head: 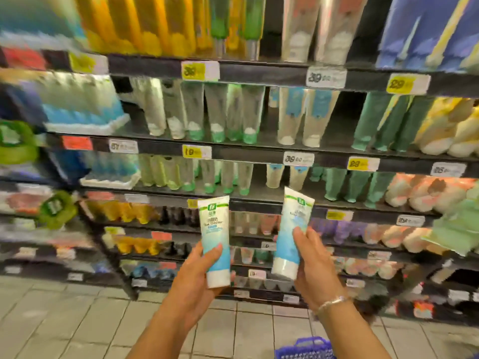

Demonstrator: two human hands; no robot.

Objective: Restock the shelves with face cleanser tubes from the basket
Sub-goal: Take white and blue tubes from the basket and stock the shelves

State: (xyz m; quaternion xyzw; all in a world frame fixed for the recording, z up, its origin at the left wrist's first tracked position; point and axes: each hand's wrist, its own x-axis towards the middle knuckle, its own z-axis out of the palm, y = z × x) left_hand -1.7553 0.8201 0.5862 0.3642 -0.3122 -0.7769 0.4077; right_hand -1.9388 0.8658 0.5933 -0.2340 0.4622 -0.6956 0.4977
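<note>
Left hand: the left hand [197, 273] is gripping a white-and-blue tube [215, 239] near its cap end, thumb lying across the front, cap pointing down.
Right hand: the right hand [313, 265] is gripping a second tube [291, 231] of the same kind, fingers curling round its lower half; this tube is tilting slightly to the right. A bracelet [333, 303] is circling the wrist.
Tubes: both are being held up in the air in front of the shelves, side by side and apart, touching no shelf.
Basket: a blue basket [308, 348] is sitting on the floor at the lower edge of the view, between the forearms; its contents cannot be seen.
Shelves: dark shelves [259, 149] are filling the background, carrying rows of tubes standing cap down, with yellow and white price tags [197, 151] along their front edges; most of it is blurring.
Floor: pale tiles [64, 320] are running along in front of the shelves.
</note>
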